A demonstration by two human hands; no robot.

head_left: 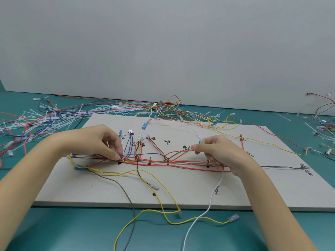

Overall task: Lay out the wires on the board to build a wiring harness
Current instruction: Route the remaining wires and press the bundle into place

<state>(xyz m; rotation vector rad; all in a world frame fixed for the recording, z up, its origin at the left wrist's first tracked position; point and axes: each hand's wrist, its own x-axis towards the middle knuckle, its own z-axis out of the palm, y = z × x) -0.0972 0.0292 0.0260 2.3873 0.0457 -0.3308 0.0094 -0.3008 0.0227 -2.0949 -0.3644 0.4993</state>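
Note:
A pale grey board (181, 189) with black pegs and handwritten labels lies on the teal table. Red, brown, blue and yellow wires run along its middle as a bundle (159, 163). My left hand (97, 140) pinches the wires at the bundle's left part, near a peg. My right hand (219, 153) pinches a red wire end by its fingertips and holds a white wire (213, 198) that hangs off the board's front edge. Yellow wires (163, 192) and a brown wire (126, 192) trail loose over the front edge.
Piles of loose wires and white cable ties (45, 120) cover the table at the back left. More tangled wires (174, 111) lie behind the board, and others (322, 124) at the far right. A grey wall stands behind the table.

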